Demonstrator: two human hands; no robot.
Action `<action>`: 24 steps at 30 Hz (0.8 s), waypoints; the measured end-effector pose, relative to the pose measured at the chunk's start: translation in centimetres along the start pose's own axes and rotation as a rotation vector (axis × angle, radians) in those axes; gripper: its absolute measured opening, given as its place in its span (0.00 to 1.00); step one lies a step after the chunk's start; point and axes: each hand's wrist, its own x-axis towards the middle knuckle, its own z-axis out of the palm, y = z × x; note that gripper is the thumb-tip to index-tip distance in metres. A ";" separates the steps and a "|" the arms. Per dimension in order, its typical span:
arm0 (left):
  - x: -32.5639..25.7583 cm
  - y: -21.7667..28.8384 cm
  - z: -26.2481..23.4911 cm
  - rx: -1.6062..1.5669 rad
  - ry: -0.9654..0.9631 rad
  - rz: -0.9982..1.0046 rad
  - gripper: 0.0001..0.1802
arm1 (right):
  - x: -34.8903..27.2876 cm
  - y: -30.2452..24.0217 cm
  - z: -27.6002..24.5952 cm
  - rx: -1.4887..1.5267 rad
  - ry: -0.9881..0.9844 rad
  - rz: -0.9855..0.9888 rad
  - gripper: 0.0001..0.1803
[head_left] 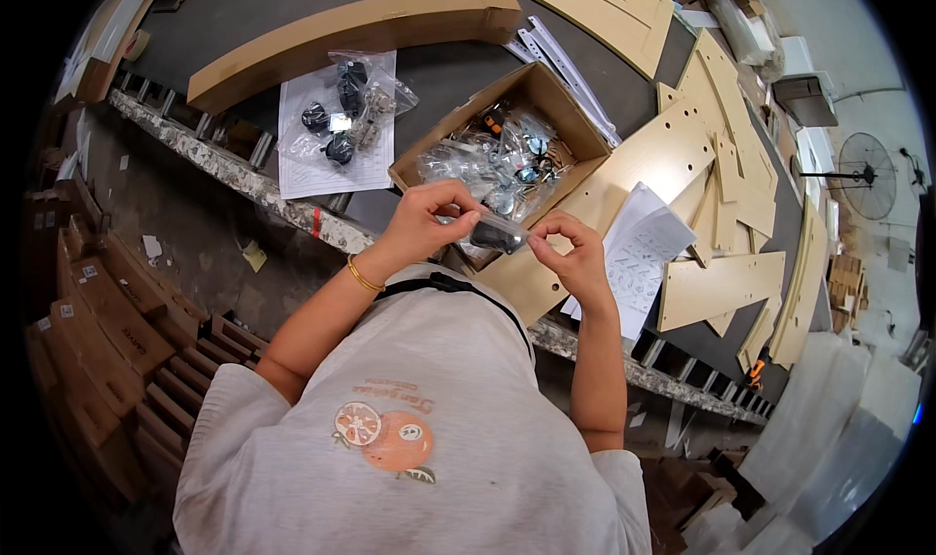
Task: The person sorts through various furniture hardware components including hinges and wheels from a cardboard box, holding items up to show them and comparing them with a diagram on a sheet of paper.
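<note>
Between my hands a small clear plastic bag [499,231] with something dark inside is stretched out in front of my body. My left hand [427,216] pinches one end of it, and my right hand [577,260] pinches the opposite end. Just beyond them stands an open cardboard box [458,114] filled with small clear bags of metal hardware [502,170]. An orange-and-black item [493,123] lies among those bags. What exactly the held bag contains is too dark to make out.
To the left, bags of black parts [341,116] lie on a printed sheet [297,165]. A long carton [361,34] rests behind them. Pale wooden panels [639,165], white metal rails [565,73] and an instruction sheet [639,253] occupy the right. The worn table edge [239,180] runs before me.
</note>
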 end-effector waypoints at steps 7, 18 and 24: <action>0.0 -0.5 -0.4 -0.006 -0.055 -0.031 0.07 | -1.4 1.4 -0.4 -0.038 0.101 -0.098 0.05; -2.0 8.2 -0.1 0.766 -0.343 0.694 0.09 | -5.3 -5.3 2.1 -0.335 -0.069 -0.487 0.11; -2.4 8.3 -2.6 0.724 -0.363 0.598 0.10 | -5.8 -4.8 1.5 -0.251 -0.098 -0.449 0.12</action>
